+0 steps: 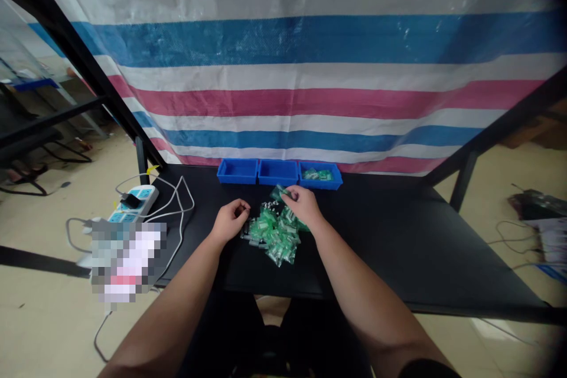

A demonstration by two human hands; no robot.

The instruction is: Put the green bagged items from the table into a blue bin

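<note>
A heap of small clear-green plastic bags [277, 236] lies on the black table, with small items inside that I cannot make out. Several small shiny metal pieces [270, 205] sit loose at the heap's far edge. Just above them, my right hand [305, 204] pinches one small green plastic bag [278, 192]. To the left of the heap is my left hand [230, 220], its fingers curled toward the thumb; whatever they may hold is hidden.
Three blue bins stand in a row at the table's back: the left bin [238, 172], the middle bin [277, 173], and the right bin [339, 180] with green bags inside. A power strip [140, 201] with white cables is at left. Behind hangs a striped sheet [310, 103].
</note>
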